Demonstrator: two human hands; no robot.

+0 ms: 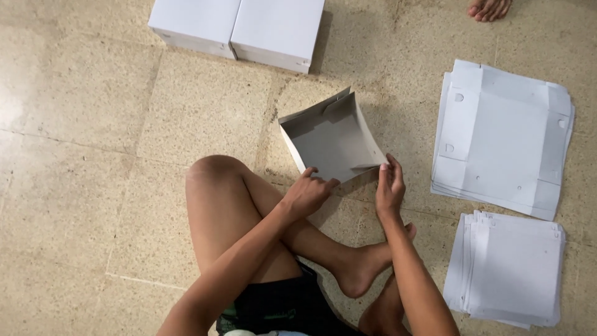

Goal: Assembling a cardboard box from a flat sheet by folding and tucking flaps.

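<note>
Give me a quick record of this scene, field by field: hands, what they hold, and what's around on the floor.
left hand: grips near edge of half-folded box
right hand: pinches box's near right flap
box state: grey inside, sides partly raised
finished boxes: two white, closed, far side
flat sheets: stack at right
second stack: nearer, at right
floor: speckled tile

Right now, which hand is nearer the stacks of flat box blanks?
Right. The right hand grips the half-folded box on the side facing the stacks of flat blanks; the left hand holds its opposite, farther edge.
</note>
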